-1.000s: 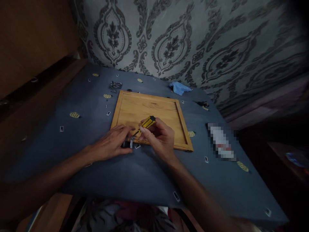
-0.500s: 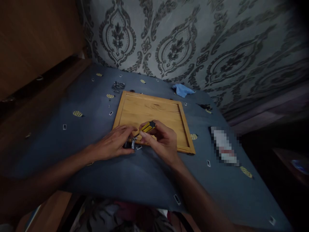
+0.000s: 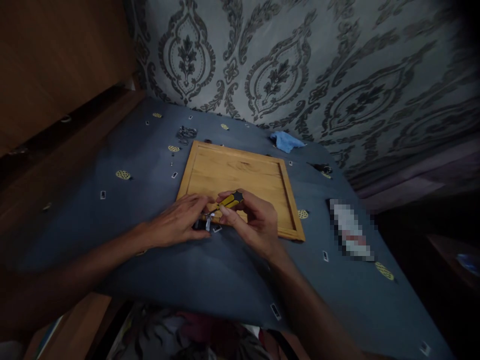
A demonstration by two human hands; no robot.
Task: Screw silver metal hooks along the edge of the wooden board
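Note:
A framed wooden panel (image 3: 240, 172) lies flat on the blue cloth. My right hand (image 3: 258, 220) grips a screwdriver (image 3: 230, 200) by its yellow-and-black handle, its shaft slanting down to the left. The tip meets a small shiny metal hinge (image 3: 208, 221) at the panel's near edge; the exact contact is too small to make out. My left hand (image 3: 182, 220) is closed around the hinge from the left, thumb below and fingers resting on the panel's near-left frame. Part of the hinge is hidden by those fingers.
Behind the panel lie a clear bundle of small parts (image 3: 186, 132) and a blue cloth (image 3: 287, 141). A dark object (image 3: 321, 168) and a blurred-out packet (image 3: 350, 230) are to the right. A patterned wall (image 3: 277, 65) borders the far edge, a wooden cabinet (image 3: 63, 60) the left.
The view has shifted slightly, so everything sits a little further right. Both hands keep their places at the panel's near edge, and the screwdriver handle has changed angle very slightly.

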